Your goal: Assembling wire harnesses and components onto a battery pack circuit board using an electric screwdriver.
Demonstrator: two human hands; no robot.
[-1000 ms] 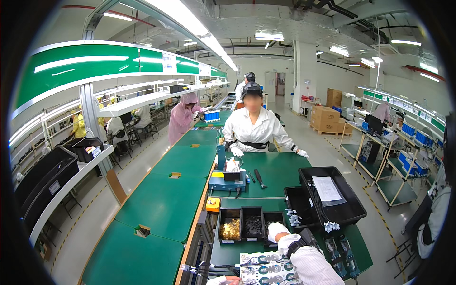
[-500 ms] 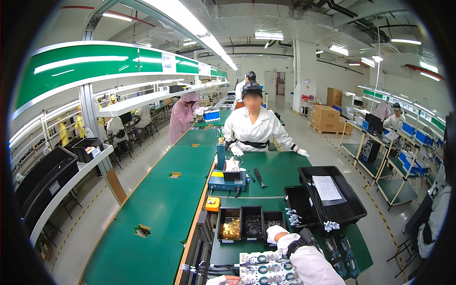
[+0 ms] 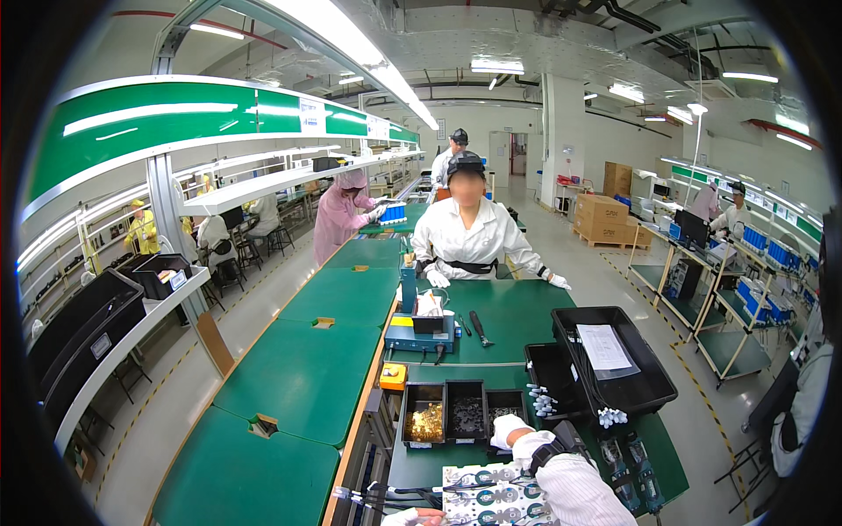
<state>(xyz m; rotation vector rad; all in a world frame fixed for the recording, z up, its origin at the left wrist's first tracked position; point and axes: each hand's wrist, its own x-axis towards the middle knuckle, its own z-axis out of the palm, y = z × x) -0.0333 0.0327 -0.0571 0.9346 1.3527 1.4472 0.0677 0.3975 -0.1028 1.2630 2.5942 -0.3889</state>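
My right hand (image 3: 509, 430), in a white glove, reaches down at the front edge of a small black bin of dark small parts (image 3: 504, 411). Its fingertips are hidden, so their grip does not show. At the lower edge, my left hand (image 3: 414, 517) is only partly in view, its bare fingertips closed together beside the left edge of a white panel (image 3: 487, 495). What they hold, if anything, cannot be made out. The panel carries round teal-and-grey pieces. Black cables (image 3: 390, 495) with pale ends run out to its left.
Neighbouring bins hold brass-coloured pieces (image 3: 427, 423) and black parts (image 3: 467, 414). A large black tray (image 3: 645, 351) with a paper sheet stands right, two power screwdrivers (image 3: 645, 473) below it. A blue device (image 3: 421, 336) stands farther back. Across the bench stands a co-worker (image 3: 469, 232).
My hands stay in nearly the same place. In the background, the person in pink has leaned toward the blue item, and the person behind the co-worker has turned.
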